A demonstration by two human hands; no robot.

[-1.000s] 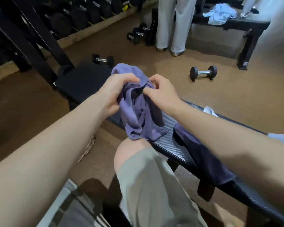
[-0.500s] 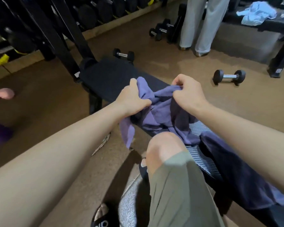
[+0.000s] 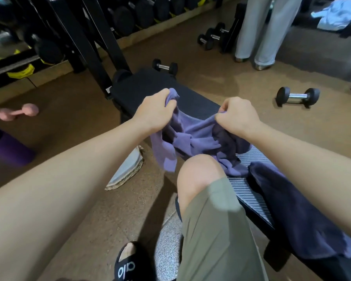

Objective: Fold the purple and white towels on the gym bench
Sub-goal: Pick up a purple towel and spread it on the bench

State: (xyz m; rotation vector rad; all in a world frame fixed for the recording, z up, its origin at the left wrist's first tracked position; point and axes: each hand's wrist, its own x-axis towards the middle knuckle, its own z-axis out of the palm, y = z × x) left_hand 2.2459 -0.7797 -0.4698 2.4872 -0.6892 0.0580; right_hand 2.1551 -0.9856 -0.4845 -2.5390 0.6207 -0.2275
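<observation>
In the head view, the left hand (image 3: pixel 154 110) is gripping one upper corner of the purple towel (image 3: pixel 193 138), with the fingers curled round the cloth, and the right hand (image 3: pixel 238 116) is pinching the opposite upper edge, its fingers also curled tight on the fabric. Between the two hands the towel is sagging in a loose curve, and below them it is hanging crumpled, partly lying on the desk (image 3: pixel 150 86) and partly falling over its near edge, just beside the person's bare knee (image 3: pixel 201 175). To the right of the right hand and nearer to the camera, a darker purple towel (image 3: pixel 292 209) is lying spread on the same desk and hanging over its edge. Beyond the right hand, a black dumbbell (image 3: pixel 298 96) is resting on the brown floor (image 3: pixel 221 78), well apart from the desk. Beyond the left hand, a smaller dumbbell (image 3: pixel 165 66) is lying just behind the far end of the desk. Far to the left of the left hand, a pink dumbbell (image 3: pixel 16 112) is lying on the floor. A second person in pale trousers (image 3: pixel 257 31) is standing far behind the right hand.
</observation>
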